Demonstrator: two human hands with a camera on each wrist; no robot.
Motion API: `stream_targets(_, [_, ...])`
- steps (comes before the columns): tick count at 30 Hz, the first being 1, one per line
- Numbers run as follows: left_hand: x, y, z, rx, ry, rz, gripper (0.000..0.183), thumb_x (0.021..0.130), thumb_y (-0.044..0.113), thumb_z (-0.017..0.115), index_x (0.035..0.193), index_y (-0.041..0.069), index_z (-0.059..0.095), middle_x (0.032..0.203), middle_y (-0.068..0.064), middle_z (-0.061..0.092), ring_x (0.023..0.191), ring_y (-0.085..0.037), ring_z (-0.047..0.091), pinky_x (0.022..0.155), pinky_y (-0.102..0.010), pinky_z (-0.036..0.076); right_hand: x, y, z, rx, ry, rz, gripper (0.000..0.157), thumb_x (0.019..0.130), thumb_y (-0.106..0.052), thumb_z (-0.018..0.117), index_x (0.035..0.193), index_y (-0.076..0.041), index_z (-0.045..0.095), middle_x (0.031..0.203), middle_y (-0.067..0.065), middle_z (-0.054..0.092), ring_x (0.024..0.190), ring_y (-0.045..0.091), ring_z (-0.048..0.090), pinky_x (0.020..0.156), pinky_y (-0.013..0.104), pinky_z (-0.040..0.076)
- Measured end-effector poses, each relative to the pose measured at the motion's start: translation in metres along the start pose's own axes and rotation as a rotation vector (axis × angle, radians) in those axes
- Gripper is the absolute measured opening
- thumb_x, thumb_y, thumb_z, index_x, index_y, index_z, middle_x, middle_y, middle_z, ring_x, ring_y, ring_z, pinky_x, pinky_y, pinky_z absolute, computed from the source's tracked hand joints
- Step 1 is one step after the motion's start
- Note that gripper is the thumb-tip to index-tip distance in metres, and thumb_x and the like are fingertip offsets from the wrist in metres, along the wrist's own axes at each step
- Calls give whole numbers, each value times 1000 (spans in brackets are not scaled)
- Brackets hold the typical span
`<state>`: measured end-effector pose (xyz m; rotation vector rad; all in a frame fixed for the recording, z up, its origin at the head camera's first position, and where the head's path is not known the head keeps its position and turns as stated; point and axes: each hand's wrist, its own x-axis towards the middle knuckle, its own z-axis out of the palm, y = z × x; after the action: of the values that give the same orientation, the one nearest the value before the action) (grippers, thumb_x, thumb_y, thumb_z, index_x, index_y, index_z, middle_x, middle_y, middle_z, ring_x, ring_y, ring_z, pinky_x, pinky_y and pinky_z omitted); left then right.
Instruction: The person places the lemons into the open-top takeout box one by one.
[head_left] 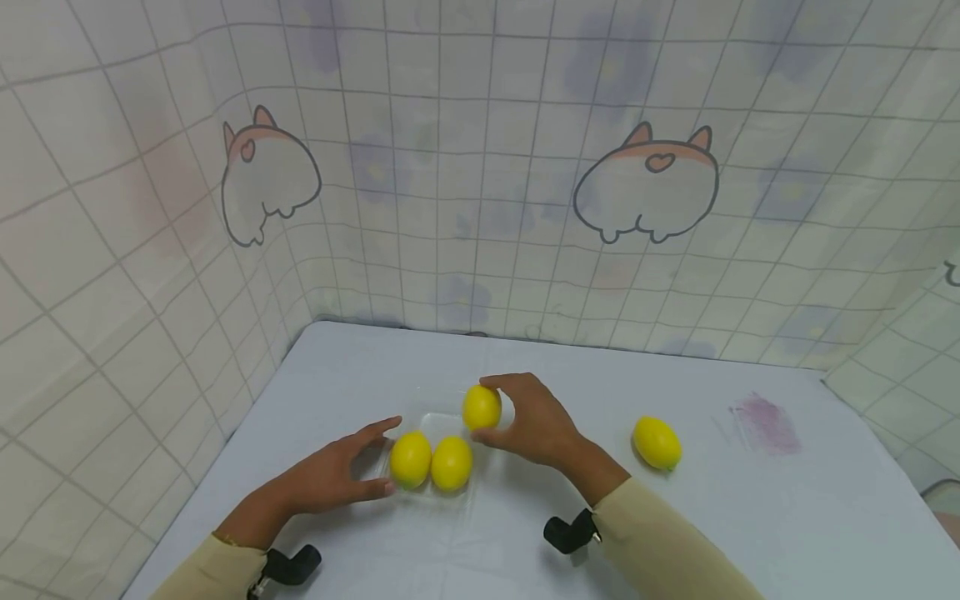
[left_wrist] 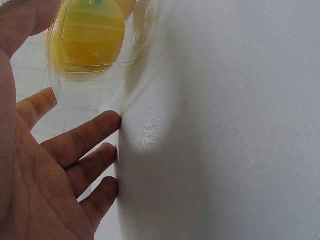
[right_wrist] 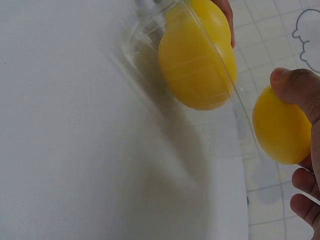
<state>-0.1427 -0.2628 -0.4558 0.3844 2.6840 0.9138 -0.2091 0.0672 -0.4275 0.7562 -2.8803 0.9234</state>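
Note:
Two yellow lemons, a left one [head_left: 410,459] and a right one [head_left: 452,464], lie side by side in the near part of a clear plastic container [head_left: 438,402]. My right hand [head_left: 534,419] pinches a third lemon [head_left: 481,407] between thumb and fingers at the container's far right corner. In the right wrist view this held lemon [right_wrist: 281,127] is beside the clear wall. My left hand [head_left: 335,472] is at the container's left side, fingers spread and thumb apart. In the left wrist view its fingertips [left_wrist: 111,120] are close to the white table surface.
Another lemon [head_left: 657,443] lies on the white table [head_left: 570,375] to the right of my right hand. A pinkish smudge [head_left: 765,423] marks the cloth farther right. Tile-patterned curtains [head_left: 480,183] rise behind the table and at both sides.

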Motion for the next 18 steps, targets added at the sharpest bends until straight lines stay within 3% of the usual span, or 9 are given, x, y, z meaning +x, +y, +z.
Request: stream_targets(18, [-1, 0, 0, 8, -4, -10, 93, 83, 66, 74, 161, 37, 32, 153, -8, 50, 146, -38, 36, 113, -70, 26, 12, -20, 10, -22, -32, -15, 75, 80, -53, 85, 143, -22, 60, 143, -7, 58, 132, 18, 50, 113, 42, 41])
